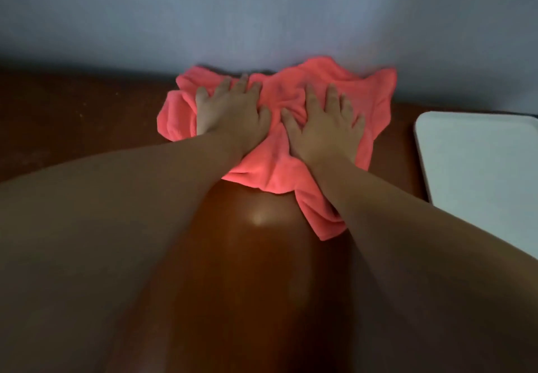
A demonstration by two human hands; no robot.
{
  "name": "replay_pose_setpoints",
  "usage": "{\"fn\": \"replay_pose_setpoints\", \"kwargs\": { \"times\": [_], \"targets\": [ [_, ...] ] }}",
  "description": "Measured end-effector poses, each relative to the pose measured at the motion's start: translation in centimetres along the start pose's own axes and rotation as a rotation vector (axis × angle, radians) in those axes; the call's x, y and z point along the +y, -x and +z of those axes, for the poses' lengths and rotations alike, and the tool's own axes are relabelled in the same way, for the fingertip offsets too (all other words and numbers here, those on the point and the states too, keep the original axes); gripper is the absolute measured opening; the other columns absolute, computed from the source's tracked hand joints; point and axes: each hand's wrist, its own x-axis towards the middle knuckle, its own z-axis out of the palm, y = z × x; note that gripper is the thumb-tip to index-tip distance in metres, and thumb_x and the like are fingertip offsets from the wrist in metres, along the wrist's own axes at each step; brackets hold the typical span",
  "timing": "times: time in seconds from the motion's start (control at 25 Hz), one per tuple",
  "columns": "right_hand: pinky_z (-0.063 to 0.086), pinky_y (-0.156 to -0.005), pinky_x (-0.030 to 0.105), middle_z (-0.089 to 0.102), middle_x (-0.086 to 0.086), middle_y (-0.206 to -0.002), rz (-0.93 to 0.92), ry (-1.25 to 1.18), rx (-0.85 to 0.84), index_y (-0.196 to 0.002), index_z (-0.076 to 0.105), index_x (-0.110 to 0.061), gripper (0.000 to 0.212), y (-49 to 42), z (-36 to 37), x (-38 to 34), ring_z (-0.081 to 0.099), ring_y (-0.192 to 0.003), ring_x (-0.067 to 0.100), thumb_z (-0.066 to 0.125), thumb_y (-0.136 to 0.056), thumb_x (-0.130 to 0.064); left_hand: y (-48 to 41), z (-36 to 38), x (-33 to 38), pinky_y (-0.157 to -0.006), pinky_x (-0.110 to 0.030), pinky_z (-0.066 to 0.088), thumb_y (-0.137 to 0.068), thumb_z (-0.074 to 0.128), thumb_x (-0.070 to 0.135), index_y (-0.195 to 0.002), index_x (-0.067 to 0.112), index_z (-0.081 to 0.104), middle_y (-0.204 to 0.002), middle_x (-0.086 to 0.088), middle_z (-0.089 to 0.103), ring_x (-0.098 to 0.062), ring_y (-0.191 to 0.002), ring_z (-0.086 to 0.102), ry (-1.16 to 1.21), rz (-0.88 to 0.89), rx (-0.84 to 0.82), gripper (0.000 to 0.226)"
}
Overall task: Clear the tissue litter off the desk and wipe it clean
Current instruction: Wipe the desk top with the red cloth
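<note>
**Desk with a pink cloth pressed down by both hands**

The desk (256, 256) is a dark reddish-brown surface with a smooth, glossy finish. A soft patch of reflected light sits on it between the two forearms. Its far edge meets a plain pale blue-grey wall (262, 8), and a band of shadow runs along that joint. The room is dim and the picture is soft, so fine marks on the wood cannot be made out. A few faint specks show on the far left part.

A bright pink cloth (369, 90) lies crumpled at the back of the desk, its far edge bunched up against the foot of the wall. One long corner trails toward the person, under the right forearm.

The left hand (233, 113) lies palm down on the left half of the cloth, fingers straight and spread, pointing toward the wall. The right hand (326, 122) lies the same way on the middle of the cloth. The two hands are side by side and close, with a raised fold of cloth between the thumbs. Neither hand curls around the fabric. Both press on it flat. Both bare forearms reach in from the near edge of the view.

At the right edge a white flat thing with a rounded corner (477, 168) rests on the desk, just beside the cloth but not touching it.
</note>
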Motion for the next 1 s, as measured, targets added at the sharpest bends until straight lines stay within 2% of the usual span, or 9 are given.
{"fn": "replay_pose_setpoints", "kwargs": {
  "times": [0.16,0.28,0.44,0.56,0.64,0.72,0.84,0.92,1.0],
  "targets": [
    [0.031,-0.098,0.043,0.059,0.012,-0.124,0.002,0.062,0.075,-0.116,0.062,-0.018,0.053,-7.0,-0.1,-1.3,0.050,-0.117,0.031,0.032,-0.093,-0.055,-6.1,-0.6,0.3,-0.094,-0.042,0.029,-0.095,0.034,0.038,-0.103,0.013,0.063,-0.110,-0.012,0.064,-0.032,-0.108,0.053,0.004,-0.050,0.059,0.039],
    [0.039,-0.087,0.037,0.065,0.014,-0.111,0.053,-0.050,0.040,-0.102,0.067,-0.012,0.053,-9.2,-1.1,-1.8,0.058,-0.106,0.033,0.036,-0.092,-0.054,-7.8,-0.8,0.6,-0.089,-0.039,0.032,-0.093,0.037,0.041,-0.097,0.014,0.065,-0.100,-0.012,0.067,-0.034,-0.099,0.056,0.030,-0.106,0.095,0.039],
    [0.033,-0.096,0.038,0.062,0.012,-0.118,-0.027,0.031,0.080,-0.110,0.064,-0.014,0.052,-7.3,-0.6,-1.1,0.053,-0.113,0.031,0.032,-0.094,-0.052,-6.3,-0.4,0.9,-0.093,-0.040,0.030,-0.091,0.029,0.044,-0.102,0.013,0.064,-0.109,-0.012,0.064,-0.033,-0.106,0.052,0.008,-0.098,0.111,0.048],
    [0.009,-0.114,0.044,0.036,0.013,-0.147,-0.094,0.043,0.065,-0.137,0.043,-0.020,0.068,-3.1,-0.2,-0.2,0.026,-0.139,0.028,0.011,-0.089,-0.055,-2.6,-0.3,1.5,-0.102,-0.044,0.022,-0.088,0.019,0.048,-0.121,0.015,0.056,-0.130,-0.007,0.054,-0.029,-0.122,0.043,0.051,-0.100,0.072,0.060],
    [-0.001,-0.116,0.044,0.017,0.011,-0.157,-0.128,0.036,0.008,-0.148,0.026,-0.024,0.079,0.7,-0.2,0.5,0.007,-0.146,0.026,-0.003,-0.081,-0.056,1.0,0.0,2.2,-0.108,-0.046,0.016,-0.094,0.026,0.044,-0.140,0.020,0.038,-0.149,-0.001,0.036,-0.027,-0.136,0.028,0.036,-0.096,-0.011,0.054],
    [0.007,-0.116,0.047,0.023,0.014,-0.154,-0.154,0.003,0.024,-0.145,0.033,-0.023,0.076,5.3,-0.1,1.1,0.014,-0.145,0.029,0.003,-0.083,-0.054,5.6,0.0,2.8,-0.110,-0.045,0.014,-0.094,0.021,0.043,-0.145,0.022,0.031,-0.153,0.003,0.027,-0.025,-0.140,0.022,0.016,-0.080,-0.062,0.055],
    [0.035,-0.105,0.051,0.053,0.018,-0.135,-0.157,0.050,0.121,-0.127,0.059,-0.016,0.058,13.0,0.4,2.3,0.047,-0.128,0.034,0.027,-0.089,-0.046,13.5,-0.3,3.4,-0.111,-0.044,0.014,-0.076,-0.010,0.045,-0.146,0.024,0.029,-0.154,0.004,0.025,-0.024,-0.141,0.021,-0.010,-0.048,-0.137,0.083],
    [0.031,-0.106,0.046,0.055,0.018,-0.132,-0.187,0.044,0.127,-0.125,0.059,-0.014,0.054,18.9,0.9,3.4,0.052,-0.124,0.034,0.030,-0.092,-0.045,19.2,0.0,3.7,-0.112,-0.046,0.014,-0.069,-0.016,0.044,-0.147,0.025,0.025,-0.155,0.004,0.022,-0.023,-0.142,0.019,-0.030,-0.007,-0.174,0.090],
    [0.018,-0.109,0.040,0.054,0.018,-0.133,-0.187,0.034,0.082,-0.129,0.053,-0.014,0.057,24.8,1.0,4.2,0.047,-0.126,0.033,0.017,-0.099,-0.047,25.1,0.3,4.1,-0.110,-0.053,0.022,-0.077,-0.007,0.044,-0.143,0.024,0.036,-0.151,0.003,0.032,-0.027,-0.139,0.028,-0.042,0.022,-0.172,0.082]
  ]
}}
